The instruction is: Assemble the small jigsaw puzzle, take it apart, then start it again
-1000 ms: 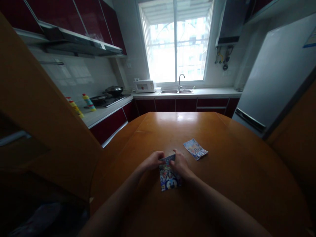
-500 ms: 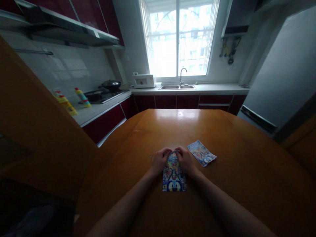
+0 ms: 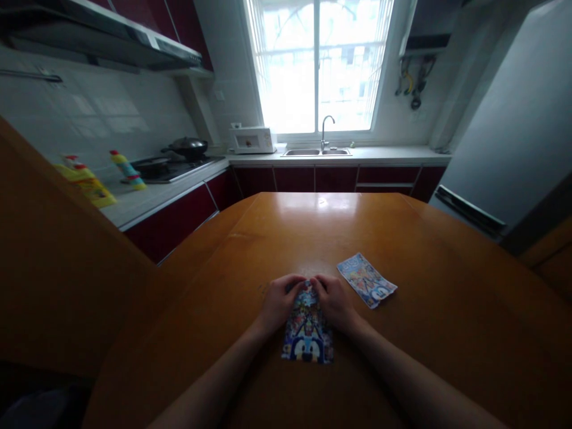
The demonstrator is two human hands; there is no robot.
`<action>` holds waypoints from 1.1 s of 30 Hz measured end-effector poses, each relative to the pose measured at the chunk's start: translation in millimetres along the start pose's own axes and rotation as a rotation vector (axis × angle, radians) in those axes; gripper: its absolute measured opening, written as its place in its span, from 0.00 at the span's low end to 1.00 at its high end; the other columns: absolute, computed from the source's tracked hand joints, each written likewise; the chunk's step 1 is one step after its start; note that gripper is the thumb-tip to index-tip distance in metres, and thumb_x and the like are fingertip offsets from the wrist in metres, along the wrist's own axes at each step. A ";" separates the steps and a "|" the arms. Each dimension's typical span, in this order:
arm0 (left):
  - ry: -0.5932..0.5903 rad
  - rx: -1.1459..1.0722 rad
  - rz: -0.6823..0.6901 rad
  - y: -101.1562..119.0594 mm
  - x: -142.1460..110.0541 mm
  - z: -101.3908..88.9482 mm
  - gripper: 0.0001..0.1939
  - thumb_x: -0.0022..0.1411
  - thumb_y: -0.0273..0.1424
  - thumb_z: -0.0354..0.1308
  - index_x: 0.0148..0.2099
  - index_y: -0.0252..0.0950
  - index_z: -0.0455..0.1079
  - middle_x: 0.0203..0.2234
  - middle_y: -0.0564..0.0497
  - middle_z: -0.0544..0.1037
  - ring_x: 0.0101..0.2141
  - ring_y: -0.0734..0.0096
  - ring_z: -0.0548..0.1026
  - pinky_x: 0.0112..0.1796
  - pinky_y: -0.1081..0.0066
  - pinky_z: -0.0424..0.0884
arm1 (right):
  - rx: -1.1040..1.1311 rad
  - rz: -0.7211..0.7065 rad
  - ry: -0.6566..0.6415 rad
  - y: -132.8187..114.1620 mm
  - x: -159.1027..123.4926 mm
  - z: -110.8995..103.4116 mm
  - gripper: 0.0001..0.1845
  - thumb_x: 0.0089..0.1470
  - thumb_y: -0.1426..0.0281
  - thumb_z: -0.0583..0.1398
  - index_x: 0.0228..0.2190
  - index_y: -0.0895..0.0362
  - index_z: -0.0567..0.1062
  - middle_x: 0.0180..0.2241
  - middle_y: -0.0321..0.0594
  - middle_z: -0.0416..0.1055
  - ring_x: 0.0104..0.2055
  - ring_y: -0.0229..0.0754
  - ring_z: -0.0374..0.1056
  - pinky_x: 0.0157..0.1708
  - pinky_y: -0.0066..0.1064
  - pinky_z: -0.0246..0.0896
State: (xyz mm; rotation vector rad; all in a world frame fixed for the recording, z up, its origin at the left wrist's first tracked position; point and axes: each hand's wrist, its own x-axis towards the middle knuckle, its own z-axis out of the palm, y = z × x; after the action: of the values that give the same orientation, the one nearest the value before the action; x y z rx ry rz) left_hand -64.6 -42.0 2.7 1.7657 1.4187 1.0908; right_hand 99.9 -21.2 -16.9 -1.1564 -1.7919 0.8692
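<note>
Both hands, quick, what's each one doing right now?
Left hand: closed, holding the far end of the printed packet.
Right hand: closed, its grip on the same packet's far end, beside the left.

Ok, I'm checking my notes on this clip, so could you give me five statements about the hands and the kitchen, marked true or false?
1. The left hand and right hand both hold the nearer printed item. True.
2. They hold it at the edge closest to the wearer. False: at its far end.
3. The second printed item lies under the left hand. False: it lies to the right of the right hand.
4. The microwave stands left of the sink. True.
5. The lidded pan is in the sink. False: it is on the stove.
</note>
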 end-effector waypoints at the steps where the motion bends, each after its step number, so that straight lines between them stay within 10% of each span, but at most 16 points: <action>1: 0.001 0.007 -0.002 -0.7 0.0 -0.1 0.11 0.65 0.35 0.56 0.40 0.38 0.79 0.36 0.50 0.83 0.38 0.64 0.79 0.41 0.70 0.72 | 0.010 0.000 0.004 -0.8 -0.4 -0.4 0.16 0.64 0.68 0.55 0.29 0.57 0.78 0.28 0.41 0.77 0.31 0.42 0.71 0.32 0.29 0.57; 33: 0.040 -0.027 -0.064 -11.4 -1.4 -2.0 0.13 0.64 0.33 0.54 0.44 0.38 0.79 0.40 0.48 0.82 0.41 0.62 0.80 0.44 0.66 0.76 | 0.103 0.023 0.055 -6.2 0.8 2.1 0.07 0.55 0.75 0.58 0.32 0.55 0.77 0.31 0.38 0.77 0.34 0.42 0.73 0.36 0.30 0.62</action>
State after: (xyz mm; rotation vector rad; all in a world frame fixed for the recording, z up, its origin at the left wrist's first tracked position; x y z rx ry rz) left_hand -71.7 -40.7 -6.4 1.6764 1.4682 1.1122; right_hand 95.5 -22.9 -12.2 -1.1256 -1.6728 0.9239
